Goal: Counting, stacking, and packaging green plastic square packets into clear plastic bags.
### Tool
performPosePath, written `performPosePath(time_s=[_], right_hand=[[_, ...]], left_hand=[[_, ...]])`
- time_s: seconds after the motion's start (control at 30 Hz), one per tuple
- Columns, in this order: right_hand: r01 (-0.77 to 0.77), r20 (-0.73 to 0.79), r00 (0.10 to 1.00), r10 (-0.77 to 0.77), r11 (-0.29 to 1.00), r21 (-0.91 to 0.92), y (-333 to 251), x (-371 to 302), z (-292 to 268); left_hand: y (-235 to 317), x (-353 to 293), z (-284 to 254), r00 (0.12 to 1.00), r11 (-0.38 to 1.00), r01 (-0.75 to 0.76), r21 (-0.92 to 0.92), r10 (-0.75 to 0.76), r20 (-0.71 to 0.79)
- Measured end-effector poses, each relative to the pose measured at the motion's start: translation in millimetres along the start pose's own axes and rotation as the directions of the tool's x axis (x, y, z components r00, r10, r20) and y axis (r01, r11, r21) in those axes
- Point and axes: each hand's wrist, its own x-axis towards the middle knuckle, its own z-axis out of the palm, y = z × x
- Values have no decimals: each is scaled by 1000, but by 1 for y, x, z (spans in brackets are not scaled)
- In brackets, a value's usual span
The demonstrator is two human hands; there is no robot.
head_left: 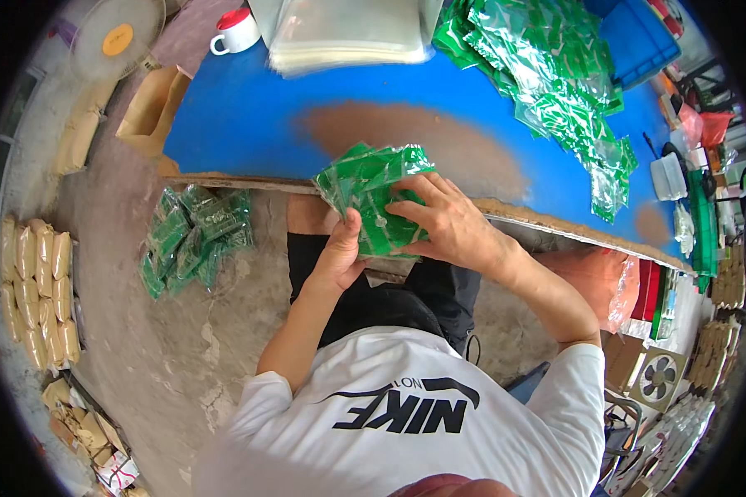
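Our left hand (337,258) and right hand (456,222) both grip one bundle of green packets (361,187), too overlapped to count, at the near edge of the worktop (240,124). Farther off, we count one heap of similar packets (547,70), one blue crate (645,43), one stack of clear bags (348,31) and one red-lidded mug (239,35).

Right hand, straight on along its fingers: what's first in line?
The bunch of green packets held in the left hand; the right hand appears to have its fingertips on it, though exact contact is hard to judge.
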Motion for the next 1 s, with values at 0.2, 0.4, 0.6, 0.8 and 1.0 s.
performPosePath(time_s=[0.2, 0.4, 0.6, 0.8, 1.0], right_hand=[[-18, -20, 1000, 20, 997, 78, 12, 8, -6], [-123, -132, 983, 131, 990, 71, 24, 28, -25], [-98, -323, 661, 677, 504, 858, 44, 36, -70], [-786, -692, 408, 596, 615, 67, 224, -42, -35], [-582, -22, 656, 754, 524, 622, 48, 21, -23]], left_hand=[[-1, 6, -3, 998, 998, 40, 46, -38, -51], [-4, 7, 6, 988, 999, -6, 39, 12, -156], [8, 3, 4, 988, 997, 75, -23, -78, -134], [-2, 10, 2, 991, 987, 94, -132, -106, -84], [8, 16, 3, 977, 998, -48, -27, 42, -210]])
